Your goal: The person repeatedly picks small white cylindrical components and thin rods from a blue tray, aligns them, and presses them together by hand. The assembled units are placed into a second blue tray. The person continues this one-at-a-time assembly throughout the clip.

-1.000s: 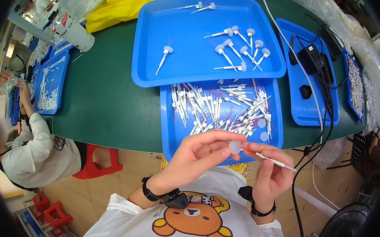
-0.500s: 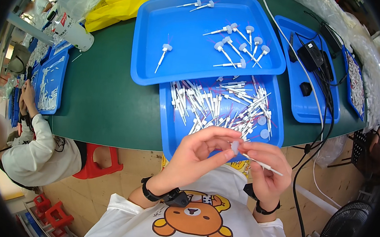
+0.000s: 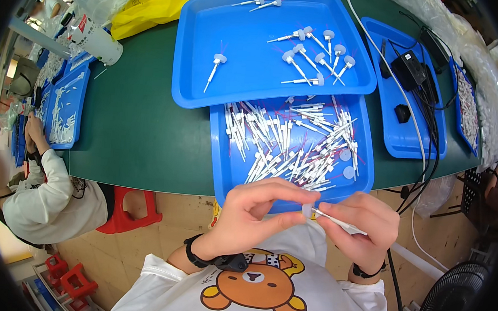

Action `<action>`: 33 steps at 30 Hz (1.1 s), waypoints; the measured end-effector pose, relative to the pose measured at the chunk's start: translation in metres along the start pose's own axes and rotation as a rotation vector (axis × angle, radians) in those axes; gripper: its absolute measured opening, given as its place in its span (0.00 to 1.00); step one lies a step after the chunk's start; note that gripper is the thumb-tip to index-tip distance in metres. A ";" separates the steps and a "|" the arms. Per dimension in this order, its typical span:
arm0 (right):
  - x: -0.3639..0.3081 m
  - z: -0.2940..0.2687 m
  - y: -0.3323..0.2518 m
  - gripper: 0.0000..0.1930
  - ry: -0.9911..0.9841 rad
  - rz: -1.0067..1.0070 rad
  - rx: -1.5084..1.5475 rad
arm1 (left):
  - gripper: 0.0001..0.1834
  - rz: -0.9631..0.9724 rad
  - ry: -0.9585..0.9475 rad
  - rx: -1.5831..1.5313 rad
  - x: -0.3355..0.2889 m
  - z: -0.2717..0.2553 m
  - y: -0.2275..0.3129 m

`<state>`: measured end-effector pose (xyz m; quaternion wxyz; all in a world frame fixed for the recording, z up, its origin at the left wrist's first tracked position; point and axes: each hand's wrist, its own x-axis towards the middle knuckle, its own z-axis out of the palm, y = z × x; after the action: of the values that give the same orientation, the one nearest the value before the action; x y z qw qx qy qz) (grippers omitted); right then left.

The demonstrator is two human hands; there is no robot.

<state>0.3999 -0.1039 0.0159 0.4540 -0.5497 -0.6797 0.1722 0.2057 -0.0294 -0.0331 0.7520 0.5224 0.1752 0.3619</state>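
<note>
Just over the near edge of the lower blue tray (image 3: 220, 174), my hands meet. My left hand (image 3: 256, 211) pinches a small translucent round cap (image 3: 307, 210) between thumb and index finger. A thin white stick-shaped part (image 3: 341, 223) is gripped by the thumb and fingers of my right hand (image 3: 371, 225), its inner end at the cap. Whether the two are joined I cannot tell. Many similar white sticks (image 3: 318, 154) with thin red wires fill the lower tray, with loose caps (image 3: 349, 172) at its right. The upper blue tray (image 3: 240, 33) holds several capped sticks (image 3: 217, 66).
A blue tray with black adapters and cables (image 3: 408, 68) lies to the right, beside a tray of small white parts (image 3: 466, 107). A yellow bag (image 3: 155, 7) and white cup (image 3: 95, 41) sit at far left. Another person (image 3: 55, 200) works at left; a black fan (image 3: 452, 302) stands lower right.
Both hands have come slightly lower, and my right hand has moved right. The stick's inner end now points at the cap's face, showing more plainly between the fingertips.
</note>
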 end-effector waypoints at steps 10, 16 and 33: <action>-0.015 0.017 0.000 0.12 0.023 0.316 0.477 | 0.17 0.066 0.040 -0.026 -0.009 -0.001 -0.005; -0.021 0.032 0.002 0.10 0.100 0.348 0.615 | 0.17 -0.023 0.092 -0.137 -0.012 0.002 0.000; 0.088 0.013 0.022 0.15 0.186 0.371 0.163 | 0.28 0.032 0.248 0.695 -0.012 -0.027 0.010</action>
<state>0.4042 -0.0134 0.0305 0.5179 -0.6406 -0.5060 0.2558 0.1763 -0.0183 -0.0359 0.4967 0.7015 0.3693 0.3532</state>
